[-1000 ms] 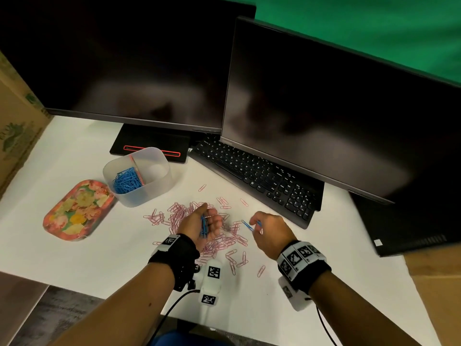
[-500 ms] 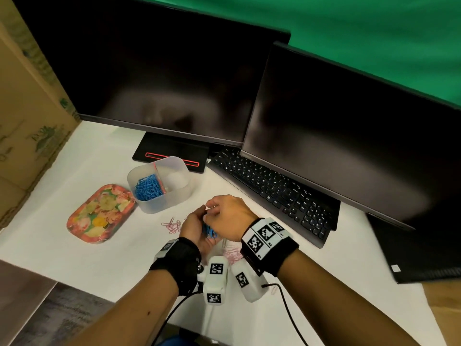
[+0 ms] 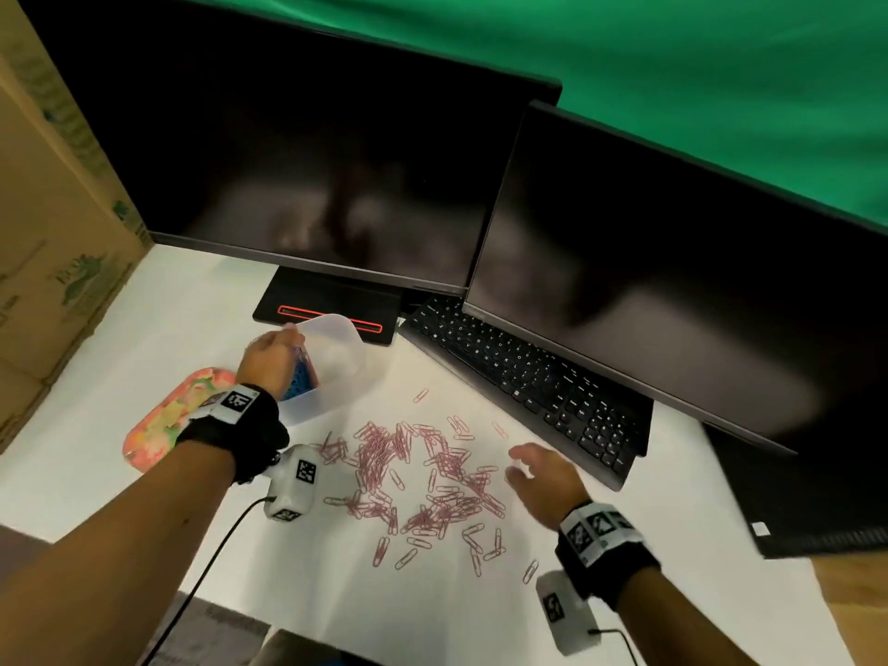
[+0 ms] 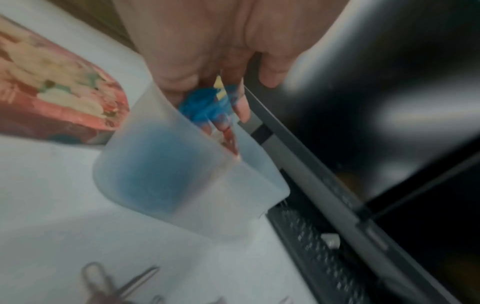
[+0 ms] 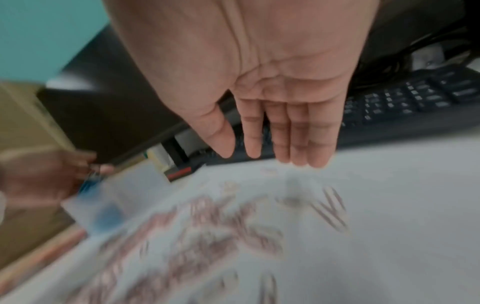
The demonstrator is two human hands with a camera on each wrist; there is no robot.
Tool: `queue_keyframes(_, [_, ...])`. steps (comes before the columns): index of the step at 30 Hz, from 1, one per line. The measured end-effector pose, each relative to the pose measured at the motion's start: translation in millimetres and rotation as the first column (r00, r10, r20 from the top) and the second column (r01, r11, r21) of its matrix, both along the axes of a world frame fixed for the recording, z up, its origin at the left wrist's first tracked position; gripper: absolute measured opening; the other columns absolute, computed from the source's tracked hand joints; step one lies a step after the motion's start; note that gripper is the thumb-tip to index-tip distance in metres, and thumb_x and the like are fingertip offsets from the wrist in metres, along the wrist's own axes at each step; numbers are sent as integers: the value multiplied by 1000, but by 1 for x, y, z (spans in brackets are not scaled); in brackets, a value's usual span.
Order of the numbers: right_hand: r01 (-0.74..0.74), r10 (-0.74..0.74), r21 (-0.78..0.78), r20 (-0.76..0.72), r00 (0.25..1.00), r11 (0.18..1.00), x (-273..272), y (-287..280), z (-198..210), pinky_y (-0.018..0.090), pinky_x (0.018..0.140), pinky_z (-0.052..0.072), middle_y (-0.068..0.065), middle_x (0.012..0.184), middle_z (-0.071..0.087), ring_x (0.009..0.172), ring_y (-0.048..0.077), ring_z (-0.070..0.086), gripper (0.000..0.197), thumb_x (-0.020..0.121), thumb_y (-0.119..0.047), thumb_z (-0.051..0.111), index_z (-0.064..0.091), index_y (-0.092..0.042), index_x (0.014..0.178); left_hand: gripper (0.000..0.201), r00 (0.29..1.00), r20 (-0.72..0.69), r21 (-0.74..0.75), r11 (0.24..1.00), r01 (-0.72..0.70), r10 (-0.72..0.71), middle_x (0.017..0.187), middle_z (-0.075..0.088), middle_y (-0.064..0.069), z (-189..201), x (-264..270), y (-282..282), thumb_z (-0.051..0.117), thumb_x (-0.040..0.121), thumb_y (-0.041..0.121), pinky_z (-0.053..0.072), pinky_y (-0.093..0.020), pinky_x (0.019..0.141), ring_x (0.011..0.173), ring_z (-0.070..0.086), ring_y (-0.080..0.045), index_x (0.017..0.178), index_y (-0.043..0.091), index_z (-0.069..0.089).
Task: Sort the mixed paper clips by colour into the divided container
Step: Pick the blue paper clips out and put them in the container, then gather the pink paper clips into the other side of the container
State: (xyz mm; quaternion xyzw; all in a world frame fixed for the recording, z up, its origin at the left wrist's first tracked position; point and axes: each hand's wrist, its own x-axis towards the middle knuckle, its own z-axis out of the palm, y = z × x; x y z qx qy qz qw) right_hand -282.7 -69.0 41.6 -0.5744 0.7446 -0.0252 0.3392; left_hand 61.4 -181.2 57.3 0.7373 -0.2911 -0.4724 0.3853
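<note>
A translucent divided container [image 3: 336,396] stands left of a spread of pink paper clips [image 3: 423,473] on the white table. Its left compartment holds blue clips [image 3: 300,384]. My left hand [image 3: 276,350] hangs over that compartment, fingers curled round a clump of blue paper clips [image 4: 205,105] just above the rim [image 4: 145,98]. My right hand [image 3: 538,478] hovers at the pile's right edge, palm down. In the right wrist view its fingers [image 5: 255,144] are straight and hold nothing. The container's right compartment looks empty.
A floral tray [image 3: 168,420] lies left of the container. A black keyboard [image 3: 519,377] runs diagonally behind the pile under two dark monitors. A monitor base [image 3: 331,305] sits just behind the container. A cardboard box [image 3: 53,233] walls the left side.
The hands were together, the right one putting a blue clip in the left palm. Now the left hand has carried the blue clips over the container and the right has swung back, open.
</note>
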Motion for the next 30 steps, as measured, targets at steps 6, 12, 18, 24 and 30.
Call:
queue_keyframes(6, [5, -8, -47, -48, 999, 999, 25, 17, -42, 42, 119, 16, 9, 160, 10, 148, 28, 9, 66, 94, -31, 53, 21, -21, 151, 16, 861, 502, -273, 930, 248, -82, 118, 51, -6, 3, -25, 37, 53, 94, 26, 38, -29, 94, 112, 49, -24, 97, 17, 65])
queue_keyframes(12, [-17, 7, -79, -132, 991, 997, 39, -5, -56, 50, 119, 7, 10, 161, 4, 149, 27, 1, 66, 95, -33, 42, 10, -20, 151, 16, 744, 631, -253, 848, 465, -220, 120, 51, -9, -22, -25, 58, 56, 91, 13, 40, -29, 93, 109, 53, -27, 104, 12, 66])
queue_keyframes(18, [-270, 265, -53, -81, 961, 961, 59, 6, -56, 42, 121, 2, 5, 161, -6, 149, 22, -7, 63, 98, -34, 35, 7, -18, 153, 19, 690, 709, -291, 830, 477, -148, 118, 52, -8, -17, -24, 61, 58, 88, 12, 44, -34, 94, 107, 51, -27, 106, 13, 65])
queue_keyframes(24, [-298, 311, -150, 74, 947, 943, 76, -18, -39, 37, 120, 20, -4, 161, 9, 148, 18, 10, 56, 99, -31, 40, 19, -25, 151, 33, 550, 740, -85, 757, 648, -387, 123, 53, -10, -56, -35, 99, 60, 82, 19, 48, -36, 94, 113, 51, -30, 115, 16, 63])
queue_keyframes(30, [-284, 290, 57, -172, 942, 957, 93, -70, -45, 54, 119, 6, 7, 162, -5, 149, 23, -3, 65, 97, -35, 37, 5, -20, 152, 81, 276, 651, 382, 619, 686, -707, 154, 15, -21, -79, -57, 112, 45, 75, 50, 18, -47, 118, 143, 14, -41, 146, 19, 26])
